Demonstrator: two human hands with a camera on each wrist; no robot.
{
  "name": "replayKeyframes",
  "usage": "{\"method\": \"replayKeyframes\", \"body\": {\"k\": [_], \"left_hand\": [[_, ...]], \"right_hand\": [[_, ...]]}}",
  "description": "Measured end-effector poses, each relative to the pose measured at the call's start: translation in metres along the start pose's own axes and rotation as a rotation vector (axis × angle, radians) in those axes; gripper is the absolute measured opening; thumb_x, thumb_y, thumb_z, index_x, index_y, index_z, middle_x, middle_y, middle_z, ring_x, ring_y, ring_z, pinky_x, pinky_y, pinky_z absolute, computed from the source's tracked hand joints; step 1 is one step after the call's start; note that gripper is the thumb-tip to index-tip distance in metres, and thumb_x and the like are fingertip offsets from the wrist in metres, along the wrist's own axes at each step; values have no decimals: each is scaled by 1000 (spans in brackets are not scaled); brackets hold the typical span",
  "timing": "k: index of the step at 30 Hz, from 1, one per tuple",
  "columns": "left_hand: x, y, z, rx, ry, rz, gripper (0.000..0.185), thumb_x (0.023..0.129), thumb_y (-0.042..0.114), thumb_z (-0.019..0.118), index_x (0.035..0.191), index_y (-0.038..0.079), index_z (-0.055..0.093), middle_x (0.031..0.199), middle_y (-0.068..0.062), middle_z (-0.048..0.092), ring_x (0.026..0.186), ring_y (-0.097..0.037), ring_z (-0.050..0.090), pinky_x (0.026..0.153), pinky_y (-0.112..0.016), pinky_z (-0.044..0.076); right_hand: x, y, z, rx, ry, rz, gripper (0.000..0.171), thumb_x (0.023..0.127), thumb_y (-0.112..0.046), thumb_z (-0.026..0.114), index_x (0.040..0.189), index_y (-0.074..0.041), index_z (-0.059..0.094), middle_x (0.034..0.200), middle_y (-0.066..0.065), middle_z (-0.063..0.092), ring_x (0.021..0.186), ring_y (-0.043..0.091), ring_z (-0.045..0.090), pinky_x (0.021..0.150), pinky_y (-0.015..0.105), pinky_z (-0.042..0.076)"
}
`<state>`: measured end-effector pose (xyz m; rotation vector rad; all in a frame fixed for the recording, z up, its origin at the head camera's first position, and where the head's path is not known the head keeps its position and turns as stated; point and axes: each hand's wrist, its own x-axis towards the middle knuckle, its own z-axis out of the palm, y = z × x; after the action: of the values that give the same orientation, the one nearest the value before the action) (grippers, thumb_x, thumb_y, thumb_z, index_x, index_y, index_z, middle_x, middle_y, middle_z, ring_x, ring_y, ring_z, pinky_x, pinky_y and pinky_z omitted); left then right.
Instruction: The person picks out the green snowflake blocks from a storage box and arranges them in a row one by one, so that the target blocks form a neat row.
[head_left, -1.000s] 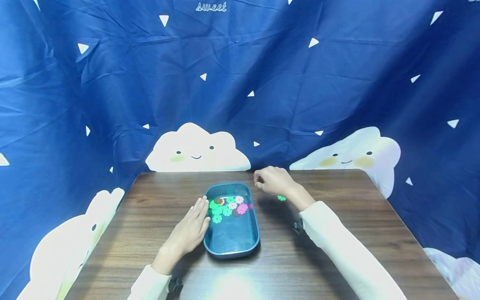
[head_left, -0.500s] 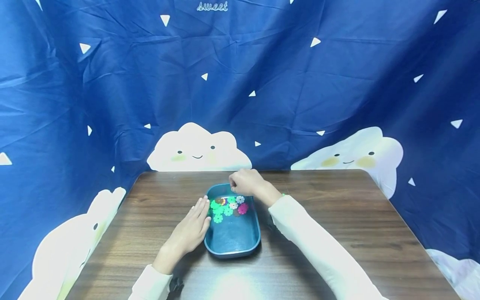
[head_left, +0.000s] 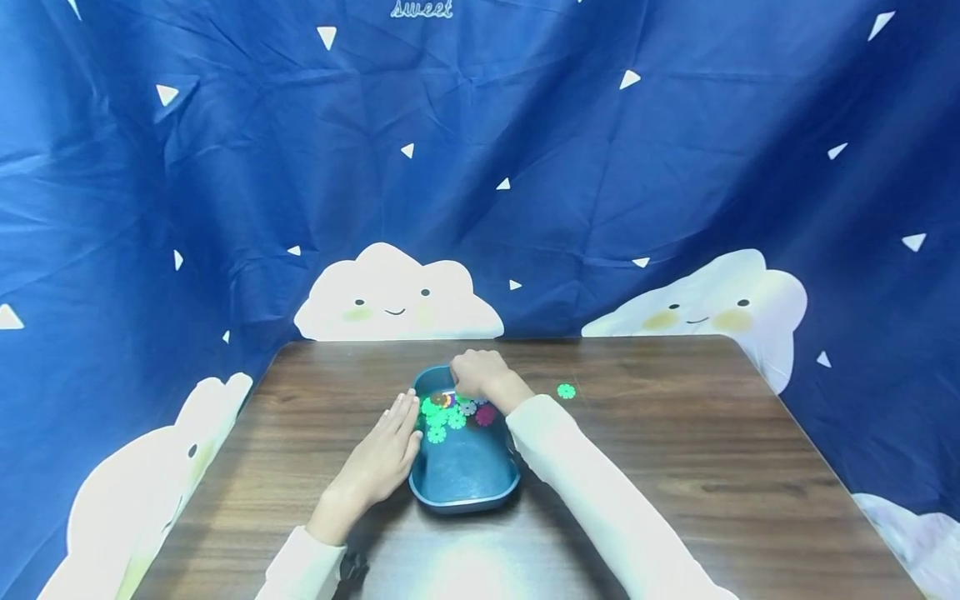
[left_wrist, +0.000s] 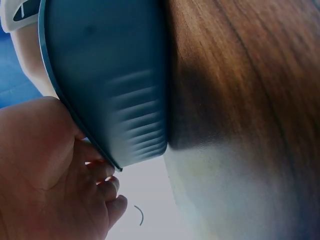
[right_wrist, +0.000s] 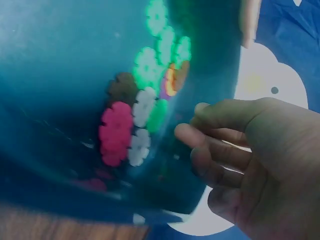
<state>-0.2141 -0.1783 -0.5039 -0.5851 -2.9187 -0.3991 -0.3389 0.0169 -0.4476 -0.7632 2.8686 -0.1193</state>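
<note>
Head view has my right hand (head_left: pixel 480 375) over the far end of the teal tray (head_left: pixel 461 492), fingers (right_wrist: pixel 210 150) loosely curled on nothing I can see, so I'd drop pieces low onto the flower discs (head_left: pixel 450 414) while my flat left hand (head_left: pixel 382 458) steadies the tray's side on the tabletop (head_left: pixel 675 467).

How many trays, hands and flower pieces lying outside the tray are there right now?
Blue tray: 1
Green flower piece loose on the table, outside the tray: 1
Hands: 2 (left hand flat against the tray's side, right hand over its far end)
Total: 4
The heaped pieces inside the tray overlap too much to count.
</note>
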Motion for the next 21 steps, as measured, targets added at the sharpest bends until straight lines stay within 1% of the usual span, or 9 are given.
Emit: {"method": "replayKeyframes", "body": {"k": [4,8,15,17,21], "left_hand": [[1,0,-2,4,-24,-18,57,106,29,38,155,4,24,165,-11,18,152,-27,19,122,-48,26],[1,0,-2,4,-33,-17,57,106,30,37,156,5,22,165,-11,17,152,-27,19,122,-48,26],[-1,3,-5,-8,-46,-22,57,107,30,35,156,6,19,165,-11,16,153,-26,16,123,-48,23],[-1,2,-5,-5,-48,-27,57,107,29,35,156,7,18,165,-11,16,153,-26,16,123,-47,23],[0,2,-4,-10,-42,-21,57,106,29,36,156,7,19,165,-11,17,152,-27,17,122,-48,24]], "right_hand": [[2,-3,8,-33,-34,21,9,91,-22,63,87,-17,70,71,-3,58,66,14,55,63,30,52],[3,-7,14,-66,-65,34,13,90,-22,67,101,-16,72,82,-2,65,73,16,59,74,35,58],[3,-13,15,-158,-93,35,23,89,-21,70,111,-18,71,95,0,68,80,17,59,84,38,58],[1,-14,15,-165,-107,35,26,88,-21,71,114,-17,70,98,0,69,82,18,58,87,39,57],[0,-15,15,-179,-123,41,27,88,-22,72,115,-18,70,100,0,69,84,18,58,91,39,56]]}}
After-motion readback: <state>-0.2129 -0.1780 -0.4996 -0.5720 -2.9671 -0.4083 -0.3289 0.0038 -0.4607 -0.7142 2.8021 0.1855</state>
